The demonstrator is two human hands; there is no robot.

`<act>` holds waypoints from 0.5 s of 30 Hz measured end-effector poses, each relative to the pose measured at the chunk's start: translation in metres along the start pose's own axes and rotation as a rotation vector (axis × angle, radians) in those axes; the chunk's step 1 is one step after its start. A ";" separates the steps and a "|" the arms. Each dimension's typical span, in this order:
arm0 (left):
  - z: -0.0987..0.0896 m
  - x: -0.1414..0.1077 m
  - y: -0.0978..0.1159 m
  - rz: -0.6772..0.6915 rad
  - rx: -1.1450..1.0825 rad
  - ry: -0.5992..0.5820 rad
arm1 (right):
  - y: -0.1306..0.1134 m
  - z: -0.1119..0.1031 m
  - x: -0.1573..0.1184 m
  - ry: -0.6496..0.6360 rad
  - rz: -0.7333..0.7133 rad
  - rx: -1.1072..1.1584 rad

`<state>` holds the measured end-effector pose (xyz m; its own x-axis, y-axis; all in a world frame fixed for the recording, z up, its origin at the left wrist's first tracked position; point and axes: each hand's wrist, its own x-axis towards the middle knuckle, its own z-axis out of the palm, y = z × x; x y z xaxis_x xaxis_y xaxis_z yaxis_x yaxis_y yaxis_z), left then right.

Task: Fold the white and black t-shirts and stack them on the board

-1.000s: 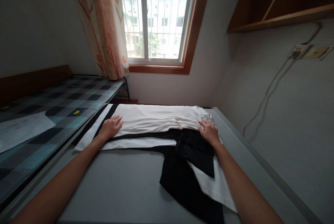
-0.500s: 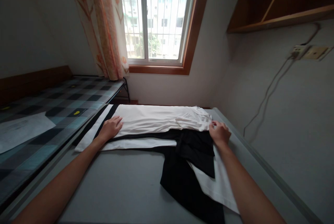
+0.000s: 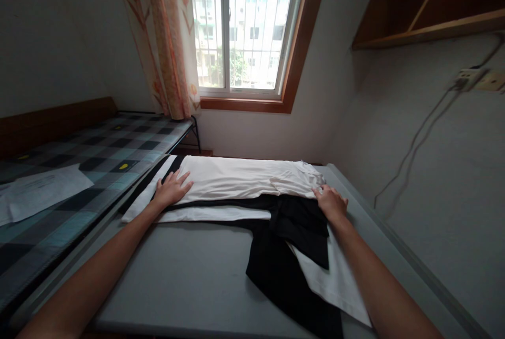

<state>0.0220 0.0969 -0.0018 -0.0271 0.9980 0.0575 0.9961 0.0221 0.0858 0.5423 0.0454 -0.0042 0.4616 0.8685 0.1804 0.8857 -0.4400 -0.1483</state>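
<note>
A white garment (image 3: 232, 173) lies folded lengthwise across the far part of the grey table, on top of black and white clothing. My left hand (image 3: 172, 189) rests flat on its left end with the fingers spread. At the right end, my right hand (image 3: 331, 201) has its fingers bent together on the garment's edge, by the crumpled collar area. Nearer to me, a black sleeve (image 3: 288, 281) and a white sleeve (image 3: 335, 286) slant down toward the front right, with a shorter black piece over them.
The grey table (image 3: 189, 276) borders a checked mattress (image 3: 102, 144) on the left, where papers (image 3: 51, 191) lie. Beyond are a curtain (image 3: 169, 39) and a window. A cable (image 3: 414, 144) hangs on the right wall below a wooden shelf (image 3: 426, 28).
My left hand's fingers have spread wider on the white garment. My right hand has shifted slightly onto the garment's edge. The whole view has moved a little, so the room appears further right.
</note>
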 end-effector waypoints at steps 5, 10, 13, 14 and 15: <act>0.002 -0.002 -0.006 0.027 0.002 0.028 | 0.001 -0.005 0.003 -0.075 -0.064 -0.033; 0.001 -0.006 -0.008 0.032 0.017 0.034 | 0.005 -0.009 -0.006 -0.069 -0.121 -0.085; -0.001 -0.011 -0.008 0.022 0.021 0.022 | 0.008 -0.010 -0.014 -0.072 -0.137 -0.081; -0.003 -0.013 -0.008 0.022 0.023 0.021 | 0.009 -0.011 -0.017 -0.074 -0.141 -0.076; -0.004 -0.015 -0.008 0.024 0.024 0.021 | 0.011 -0.011 -0.020 -0.076 -0.144 -0.071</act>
<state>0.0144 0.0814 0.0003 -0.0052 0.9968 0.0799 0.9982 0.0003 0.0606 0.5432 0.0211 0.0016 0.3268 0.9374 0.1205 0.9450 -0.3222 -0.0568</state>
